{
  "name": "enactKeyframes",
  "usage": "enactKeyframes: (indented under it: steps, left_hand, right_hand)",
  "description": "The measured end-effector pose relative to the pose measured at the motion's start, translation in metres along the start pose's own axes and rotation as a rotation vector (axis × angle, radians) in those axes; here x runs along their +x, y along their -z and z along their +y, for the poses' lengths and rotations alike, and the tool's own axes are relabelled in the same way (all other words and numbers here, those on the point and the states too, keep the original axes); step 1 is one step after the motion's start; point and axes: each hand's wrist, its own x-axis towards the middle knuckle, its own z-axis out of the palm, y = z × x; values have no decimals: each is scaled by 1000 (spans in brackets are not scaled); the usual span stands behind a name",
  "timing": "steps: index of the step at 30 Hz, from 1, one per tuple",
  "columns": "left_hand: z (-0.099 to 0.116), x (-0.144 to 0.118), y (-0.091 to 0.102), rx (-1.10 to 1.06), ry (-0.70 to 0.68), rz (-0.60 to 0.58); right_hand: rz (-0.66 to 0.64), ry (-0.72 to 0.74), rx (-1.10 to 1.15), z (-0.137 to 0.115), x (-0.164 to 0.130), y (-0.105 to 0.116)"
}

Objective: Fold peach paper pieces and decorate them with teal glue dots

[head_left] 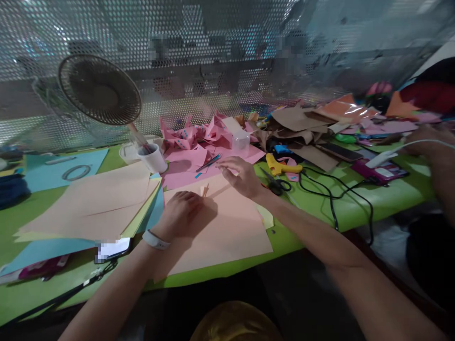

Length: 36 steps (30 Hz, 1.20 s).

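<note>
My left hand (183,210) rests low over a large peach paper sheet (231,227), fingers curled. A small folded piece of peach paper (204,191) stands up at its fingertips, apparently pinched there; the grip is partly hidden. My right hand (243,176) hovers above the sheet's far edge, thumb and fingers apart, with nothing visible in it. Just beyond its fingertips a slim dark tool (208,163), too blurred to name, lies on pink paper (181,173). Black-handled scissors (279,183) and a yellow glue gun (282,166) lie right of this hand.
A stack of coloured paper (92,203), a lit phone (113,248) and a white cup (152,158) stand left. A fan (99,90) rises behind. Pink paper shapes (192,135) and brown scraps (298,121) crowd the back. Black cable (332,203) trails right, near another person's arm (442,161).
</note>
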Motion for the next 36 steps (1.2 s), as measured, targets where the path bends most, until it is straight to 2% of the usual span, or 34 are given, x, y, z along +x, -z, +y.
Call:
enactKeyframes:
  steps: [3,6,9,12,17,22,27,31,36]
  left_hand:
    - [1,1,-1,43,-3,-11]
    - [3,2,0,66,-1,-46]
    - [7,3,3,85,32,-57]
    - [9,4,4,122,55,-86]
    - [10,7,9,150,19,-143]
    - [20,-5,16,151,9,-86]
    - [30,-32,9,171,42,-10]
    - [36,-46,-1,187,13,-35]
    - [44,-50,-3,185,18,-122]
  right_hand:
    - [-21,-162,230,-7,16,18]
    - [-243,-246,251,-3,19,21]
    - [-535,-186,-56,7,8,12]
    - [-678,-41,-369,18,-4,0]
    - [-678,-16,-424,31,-6,-5]
    - [-673,10,-374,29,-7,3]
    - [-615,5,-278,22,-34,15]
    - [-545,-26,-230,21,-54,25]
    - [-546,-60,-260,24,-64,26]
